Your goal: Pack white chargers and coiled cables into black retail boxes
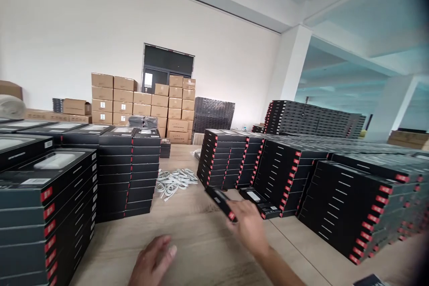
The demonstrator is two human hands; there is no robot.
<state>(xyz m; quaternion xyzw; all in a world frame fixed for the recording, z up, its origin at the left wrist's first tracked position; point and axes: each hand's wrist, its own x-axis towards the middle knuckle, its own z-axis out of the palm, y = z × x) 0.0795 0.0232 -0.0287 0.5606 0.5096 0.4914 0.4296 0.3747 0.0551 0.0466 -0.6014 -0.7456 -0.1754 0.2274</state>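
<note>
My right hand (248, 223) grips one end of a flat black box (218, 201) with a red corner label, held tilted above the table (191, 237). Just beyond it, another black box (256, 197) with a white item in its window lies low beside the right-hand stacks. My left hand (153, 261) is over the near part of the table, fingers and thumb apart, holding nothing. A heap of white cables (177, 181) lies farther back between the stacks.
Tall stacks of black boxes stand on the left (72, 201) and on the right (348, 205). Brown cartons (122, 96) are piled against the back wall. More black boxes (315, 118) rise at the far right. A dark object (370, 280) shows at the bottom right edge.
</note>
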